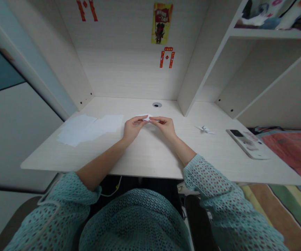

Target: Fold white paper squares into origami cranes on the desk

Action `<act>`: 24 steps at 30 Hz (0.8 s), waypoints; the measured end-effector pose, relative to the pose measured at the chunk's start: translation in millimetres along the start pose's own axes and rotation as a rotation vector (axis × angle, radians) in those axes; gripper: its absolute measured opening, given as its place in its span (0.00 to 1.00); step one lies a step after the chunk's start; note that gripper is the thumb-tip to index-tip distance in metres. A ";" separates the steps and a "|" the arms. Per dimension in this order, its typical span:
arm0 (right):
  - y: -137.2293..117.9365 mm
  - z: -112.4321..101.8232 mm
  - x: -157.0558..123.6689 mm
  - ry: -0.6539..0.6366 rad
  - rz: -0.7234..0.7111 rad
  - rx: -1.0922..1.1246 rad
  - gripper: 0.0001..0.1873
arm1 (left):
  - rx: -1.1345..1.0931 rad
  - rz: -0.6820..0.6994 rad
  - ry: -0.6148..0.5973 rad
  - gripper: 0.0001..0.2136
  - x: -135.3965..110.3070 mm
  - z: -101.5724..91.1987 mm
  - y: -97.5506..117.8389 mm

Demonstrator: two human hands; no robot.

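Observation:
A small folded piece of white paper (147, 118) is pinched between both hands above the middle of the desk. My left hand (134, 128) grips its left side, with thumb and fingers closed. On the right side, my right hand (165, 125) holds it with the fingertips pressed together. The fingers cover much of the paper, so its exact folds cannot be made out. To the left lie several loose sheets of white paper (79, 128), partly overlapping. A small white folded-paper figure with pointed ends (204, 129) rests on the desk to the right.
A phone in a pale case (247, 143) lies near the right end of the white desk (145, 158). Behind the hands is a round cable hole (157, 104). An upright panel (200, 66) rises at the back right, beside a shelf holding various things.

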State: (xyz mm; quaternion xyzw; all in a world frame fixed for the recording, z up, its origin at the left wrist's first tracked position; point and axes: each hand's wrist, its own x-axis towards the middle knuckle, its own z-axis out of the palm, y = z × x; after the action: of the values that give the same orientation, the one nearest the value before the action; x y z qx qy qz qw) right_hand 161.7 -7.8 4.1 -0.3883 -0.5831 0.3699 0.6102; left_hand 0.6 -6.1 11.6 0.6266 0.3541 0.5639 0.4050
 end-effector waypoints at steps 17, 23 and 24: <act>-9.5 1.0 1.0 -0.047 -0.006 0.083 0.09 | -0.035 0.017 0.089 0.08 2.7 1.1 8.2; -7.8 0.1 0.2 -0.034 -0.005 0.056 0.09 | -0.178 -0.098 0.123 0.11 -2.8 8.4 2.1; -7.9 0.2 0.0 -0.031 -0.006 0.053 0.09 | -0.178 -0.103 0.124 0.11 -2.8 8.3 1.5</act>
State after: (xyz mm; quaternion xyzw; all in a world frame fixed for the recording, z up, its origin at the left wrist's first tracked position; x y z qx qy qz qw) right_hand 161.5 -11.2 11.2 -0.3645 -0.5835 0.3895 0.6123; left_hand 8.5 -10.1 11.4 0.5330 0.3587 0.6093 0.4647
